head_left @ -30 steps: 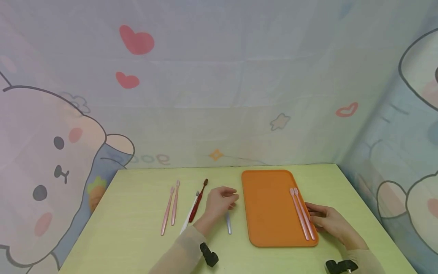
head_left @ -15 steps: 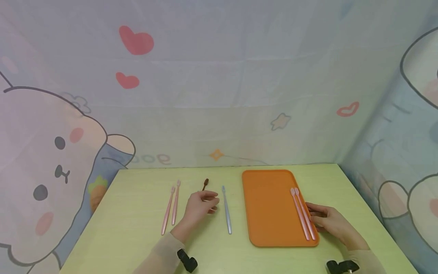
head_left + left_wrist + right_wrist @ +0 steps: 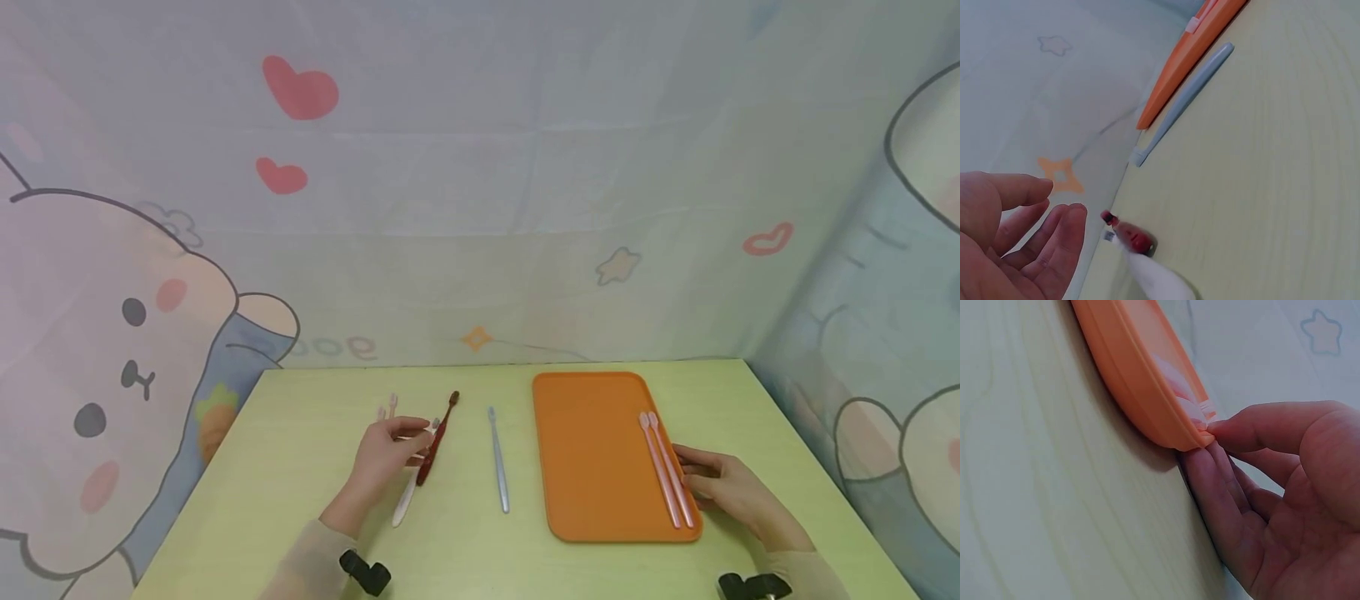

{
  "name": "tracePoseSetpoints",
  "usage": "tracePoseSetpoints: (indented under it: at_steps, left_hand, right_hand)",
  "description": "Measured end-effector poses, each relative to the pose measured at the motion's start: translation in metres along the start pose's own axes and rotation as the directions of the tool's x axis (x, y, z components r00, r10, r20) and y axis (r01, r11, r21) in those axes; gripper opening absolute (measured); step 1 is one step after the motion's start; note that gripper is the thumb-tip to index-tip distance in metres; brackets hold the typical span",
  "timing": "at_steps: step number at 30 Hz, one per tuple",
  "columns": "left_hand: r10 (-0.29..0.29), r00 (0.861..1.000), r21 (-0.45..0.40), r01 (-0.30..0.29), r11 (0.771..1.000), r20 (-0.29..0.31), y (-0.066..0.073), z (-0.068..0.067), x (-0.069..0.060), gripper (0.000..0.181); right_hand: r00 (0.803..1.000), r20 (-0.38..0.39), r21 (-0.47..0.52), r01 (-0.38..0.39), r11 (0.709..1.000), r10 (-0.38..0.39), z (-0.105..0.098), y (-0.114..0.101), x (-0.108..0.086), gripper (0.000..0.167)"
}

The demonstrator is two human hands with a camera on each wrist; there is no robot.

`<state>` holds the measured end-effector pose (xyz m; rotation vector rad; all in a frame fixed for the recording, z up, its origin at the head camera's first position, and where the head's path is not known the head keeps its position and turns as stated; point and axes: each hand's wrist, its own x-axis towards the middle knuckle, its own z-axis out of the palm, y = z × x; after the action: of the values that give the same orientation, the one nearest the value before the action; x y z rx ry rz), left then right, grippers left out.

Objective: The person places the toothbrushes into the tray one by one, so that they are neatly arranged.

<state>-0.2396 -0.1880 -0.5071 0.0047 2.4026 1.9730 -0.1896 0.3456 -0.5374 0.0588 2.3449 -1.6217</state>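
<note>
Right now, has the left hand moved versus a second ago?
Yes: the left hand has moved left in the head view, farther from the orange tray.

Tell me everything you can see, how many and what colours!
backdrop: count unclear, pale with hearts and cartoons, behind
table: 1, yellow-green, in front
tray: 1, orange, table's right side
pink toothbrushes: 4, pink, two on tray, two partly hidden on table's left
blue toothbrush: 1, grey-blue, left of tray
red toothbrush: 1, dark red, left of blue one
white toothbrush: 1, white, beside red one
wrist devices: 2, black, by sleeves
sleeves: 2, beige, bottom of head view
left grip: 1, bare, near white toothbrush, holding nothing
right grip: 1, bare, pinching tray
</note>
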Motion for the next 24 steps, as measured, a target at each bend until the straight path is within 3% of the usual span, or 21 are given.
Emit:
tracePoseSetpoints:
  at_steps: [17,24]
  left_hand:
    - [-0.030,0.992,0.065,0.038,0.997,-0.126,-0.014,-0.060,-0.004,0.030]
    - [-0.046,0.988,0.063,0.056,0.996,-0.145,-0.019,-0.078,-0.008,0.034]
  right_hand:
    - [1.000,-0.001,0.005,-0.002,1.000,0.002,0.001,0.001,0.002,0.069]
    - [1.000,0.007,0.009,0.003,1.000,-0.003,-0.001,0.002,0.002,0.068]
